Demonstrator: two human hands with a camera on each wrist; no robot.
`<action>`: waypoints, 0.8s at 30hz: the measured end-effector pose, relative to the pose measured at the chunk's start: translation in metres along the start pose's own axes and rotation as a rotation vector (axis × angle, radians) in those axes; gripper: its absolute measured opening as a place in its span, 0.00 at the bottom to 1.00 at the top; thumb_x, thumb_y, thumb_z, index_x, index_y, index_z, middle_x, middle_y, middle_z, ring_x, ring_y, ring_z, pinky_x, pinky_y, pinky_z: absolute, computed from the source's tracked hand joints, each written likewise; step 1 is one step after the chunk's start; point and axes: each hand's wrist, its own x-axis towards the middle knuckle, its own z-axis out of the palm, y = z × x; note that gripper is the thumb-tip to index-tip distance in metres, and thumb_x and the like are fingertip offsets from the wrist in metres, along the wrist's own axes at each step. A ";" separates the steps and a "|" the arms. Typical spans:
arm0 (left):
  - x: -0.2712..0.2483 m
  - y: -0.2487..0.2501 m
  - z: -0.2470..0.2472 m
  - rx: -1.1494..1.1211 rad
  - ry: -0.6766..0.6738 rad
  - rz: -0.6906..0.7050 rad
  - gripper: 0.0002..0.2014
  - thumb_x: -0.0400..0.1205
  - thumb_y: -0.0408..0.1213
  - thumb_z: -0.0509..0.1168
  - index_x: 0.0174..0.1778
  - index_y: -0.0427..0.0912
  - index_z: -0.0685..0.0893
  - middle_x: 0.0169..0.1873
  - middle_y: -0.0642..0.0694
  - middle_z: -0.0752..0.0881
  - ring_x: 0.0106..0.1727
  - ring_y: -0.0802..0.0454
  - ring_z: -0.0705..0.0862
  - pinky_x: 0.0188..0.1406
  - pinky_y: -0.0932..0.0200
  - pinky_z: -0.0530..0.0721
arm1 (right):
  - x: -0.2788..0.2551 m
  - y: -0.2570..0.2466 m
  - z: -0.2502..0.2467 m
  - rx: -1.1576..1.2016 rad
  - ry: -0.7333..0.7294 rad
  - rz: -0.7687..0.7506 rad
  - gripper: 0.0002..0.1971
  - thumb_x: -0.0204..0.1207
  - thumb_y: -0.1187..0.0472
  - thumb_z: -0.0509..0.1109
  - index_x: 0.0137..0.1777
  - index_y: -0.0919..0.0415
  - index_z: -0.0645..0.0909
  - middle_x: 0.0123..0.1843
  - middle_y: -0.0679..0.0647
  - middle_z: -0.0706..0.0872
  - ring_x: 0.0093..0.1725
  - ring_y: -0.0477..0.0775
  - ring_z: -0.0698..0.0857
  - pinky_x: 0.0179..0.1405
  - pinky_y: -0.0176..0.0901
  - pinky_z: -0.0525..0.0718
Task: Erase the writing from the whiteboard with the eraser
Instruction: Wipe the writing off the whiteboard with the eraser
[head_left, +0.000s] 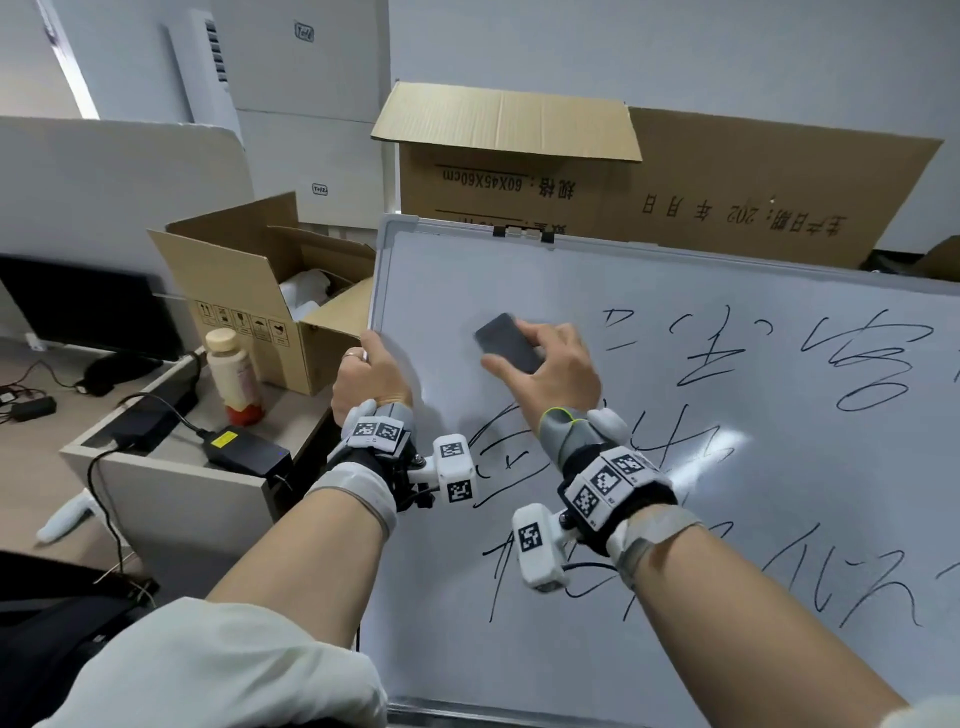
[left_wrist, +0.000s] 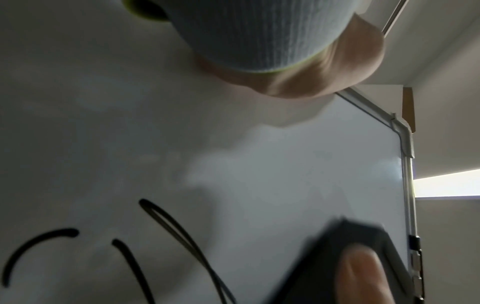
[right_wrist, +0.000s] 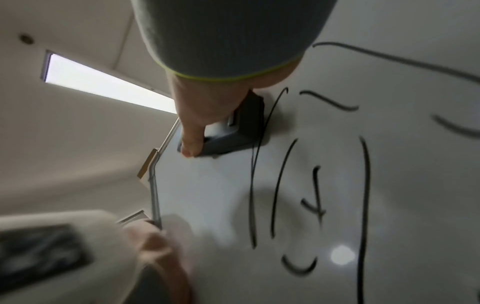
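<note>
My right hand (head_left: 550, 371) has its thumb and fingers curled round the dark eraser (head_left: 508, 343), pressing it flat on the whiteboard (head_left: 675, 545) in the upper-left part of the surface, which reads blank around it. From the right wrist view my thumb (right_wrist: 193, 131) runs down the eraser's (right_wrist: 233, 131) side to the board face. My left hand (head_left: 371, 376) is wrapped over the whiteboard's left frame edge, fingers curled behind it, a ring on one finger. The left wrist view shows only the heel of that hand (left_wrist: 324, 67) near the frame, with the eraser (left_wrist: 363, 257) blurred farther along.

Black handwriting (head_left: 857, 358) covers the board to the right of the eraser and below both wrists. Left of the board, on the tabletop (head_left: 156, 467), stand a bottle (head_left: 234, 374) with a cream cap, a black power adapter (head_left: 244, 449) and an open cardboard box (head_left: 270, 291). A larger cardboard box (head_left: 623, 176) stands behind the board's top edge.
</note>
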 end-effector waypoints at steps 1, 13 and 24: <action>-0.001 0.000 0.000 -0.008 0.001 0.001 0.26 0.84 0.59 0.47 0.36 0.44 0.80 0.29 0.48 0.81 0.36 0.42 0.80 0.35 0.56 0.70 | 0.006 0.006 -0.006 -0.004 0.064 0.022 0.29 0.62 0.33 0.78 0.63 0.41 0.83 0.54 0.42 0.80 0.53 0.47 0.83 0.45 0.40 0.82; -0.008 0.001 0.002 0.025 0.001 0.008 0.24 0.86 0.56 0.48 0.41 0.44 0.81 0.32 0.47 0.80 0.39 0.42 0.78 0.39 0.55 0.70 | 0.025 0.030 -0.033 0.039 0.295 0.231 0.28 0.64 0.34 0.77 0.63 0.45 0.83 0.57 0.46 0.79 0.55 0.50 0.84 0.47 0.41 0.82; -0.008 0.001 0.007 0.016 0.028 -0.012 0.23 0.86 0.53 0.49 0.40 0.43 0.82 0.33 0.47 0.81 0.38 0.41 0.78 0.37 0.56 0.69 | 0.037 0.089 -0.103 -0.007 0.478 0.431 0.30 0.66 0.34 0.75 0.62 0.50 0.82 0.62 0.52 0.79 0.60 0.58 0.83 0.48 0.44 0.78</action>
